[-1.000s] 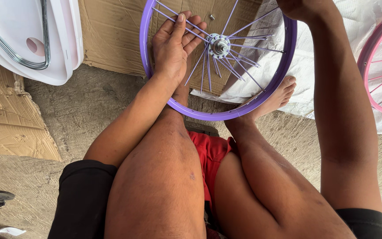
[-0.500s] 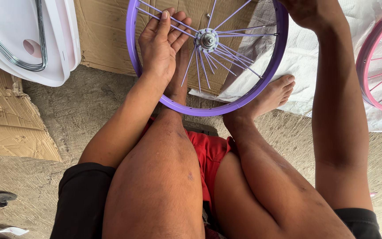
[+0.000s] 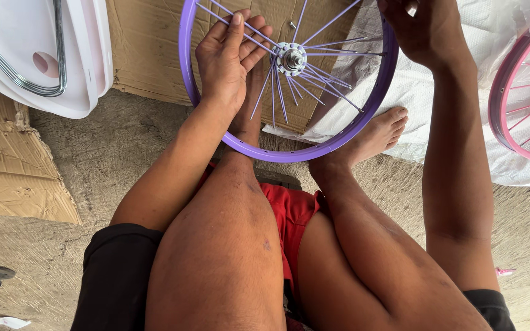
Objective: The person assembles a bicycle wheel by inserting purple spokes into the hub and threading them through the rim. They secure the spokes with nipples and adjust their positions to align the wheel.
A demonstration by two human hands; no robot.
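Observation:
A purple bicycle wheel rim (image 3: 289,154) with purple spokes and a silver hub (image 3: 291,58) stands between my feet. My left hand (image 3: 227,61) lies on the spokes left of the hub, fingers curled around one spoke. My right hand (image 3: 423,27) is at the rim's upper right edge, fingers pinched on something small that I cannot make out. My right foot (image 3: 378,132) rests behind the rim's lower right, and the wheel leans on my left leg.
A pink wheel (image 3: 522,98) lies on white plastic sheeting (image 3: 455,92) at right. A white moulded part with a chrome bar (image 3: 44,55) sits at upper left. Flattened cardboard (image 3: 148,43) lies behind the wheel and at left (image 3: 7,178). The floor is rough concrete.
The view has shifted so the wheel sits higher in frame. My left hand has slid along the spokes closer to the hub; my right hand stays at the rim's upper right.

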